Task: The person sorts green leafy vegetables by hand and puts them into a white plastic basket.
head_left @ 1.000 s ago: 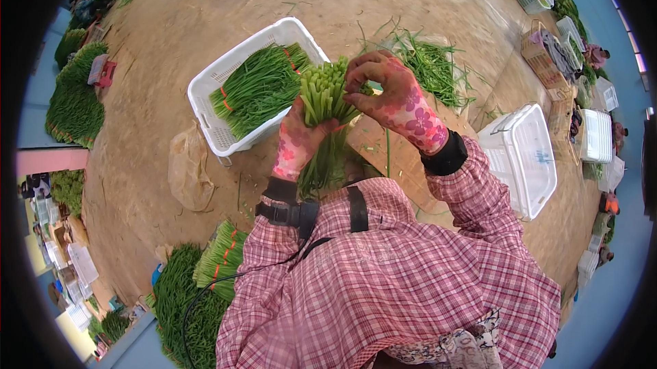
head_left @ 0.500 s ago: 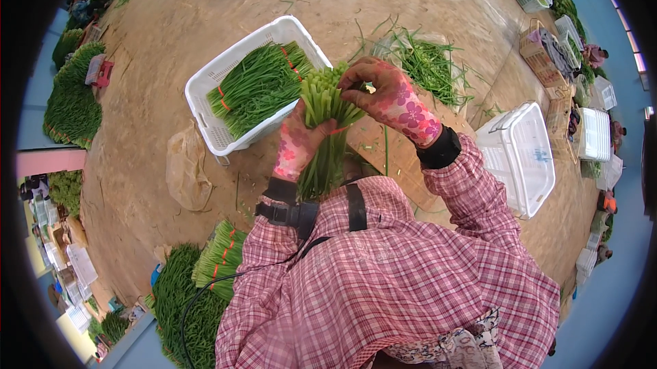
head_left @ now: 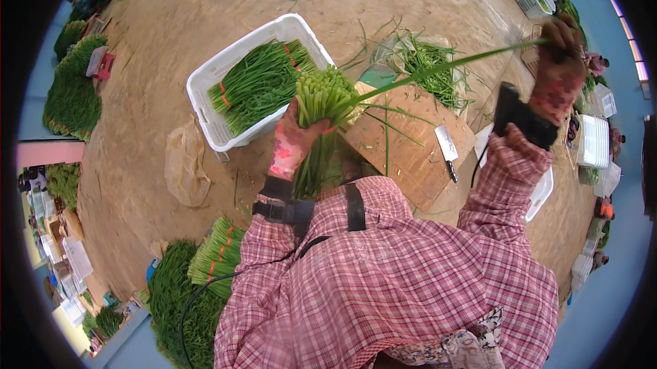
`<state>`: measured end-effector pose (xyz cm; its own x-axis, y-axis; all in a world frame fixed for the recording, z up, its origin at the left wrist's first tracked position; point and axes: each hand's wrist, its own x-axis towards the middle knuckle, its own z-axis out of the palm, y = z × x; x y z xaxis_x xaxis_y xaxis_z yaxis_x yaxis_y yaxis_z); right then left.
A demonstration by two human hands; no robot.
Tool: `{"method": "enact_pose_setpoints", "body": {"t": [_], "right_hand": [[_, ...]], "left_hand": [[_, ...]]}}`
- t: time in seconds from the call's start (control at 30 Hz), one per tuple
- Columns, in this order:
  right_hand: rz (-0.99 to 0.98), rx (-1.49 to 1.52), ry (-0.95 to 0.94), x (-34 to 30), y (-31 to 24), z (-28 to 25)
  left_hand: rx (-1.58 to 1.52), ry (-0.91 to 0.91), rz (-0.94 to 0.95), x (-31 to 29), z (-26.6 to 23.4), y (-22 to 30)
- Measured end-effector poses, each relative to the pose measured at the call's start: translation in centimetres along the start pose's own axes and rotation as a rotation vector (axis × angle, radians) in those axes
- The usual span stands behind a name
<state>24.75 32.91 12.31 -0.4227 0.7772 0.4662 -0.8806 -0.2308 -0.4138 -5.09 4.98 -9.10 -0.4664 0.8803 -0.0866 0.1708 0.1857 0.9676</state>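
The left hand [head_left: 292, 145] has its grip wrapped round the green bunch [head_left: 323, 95] while the right hand's [head_left: 562, 61] pinches a long stalk [head_left: 445, 67], best drawn smoothly to spare its neighbours.

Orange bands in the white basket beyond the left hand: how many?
2: one band toward the left of the basket, another band toward its far right; more may be hidden under the greens.

Produce workroom: crates [head_left: 202, 116], bundled greens [head_left: 321, 94]

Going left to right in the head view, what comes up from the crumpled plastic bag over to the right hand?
Crumpled plastic bag, left hand holding a green bunch, knife, right hand.
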Motion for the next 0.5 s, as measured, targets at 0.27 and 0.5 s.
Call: {"method": "enact_pose_setpoints", "body": {"t": [0.27,0.5], "right_hand": [[0.553,-1.487,-0.23,-9.7,19.9,1.1],[0.371,-1.305,0.281,-5.4,16.2,0.6]], "left_hand": [[-0.001,0.011,0.047,0.3,0.6,-0.5],[0.068,0.019,0.053,0.3,0.0,0.5]]}}
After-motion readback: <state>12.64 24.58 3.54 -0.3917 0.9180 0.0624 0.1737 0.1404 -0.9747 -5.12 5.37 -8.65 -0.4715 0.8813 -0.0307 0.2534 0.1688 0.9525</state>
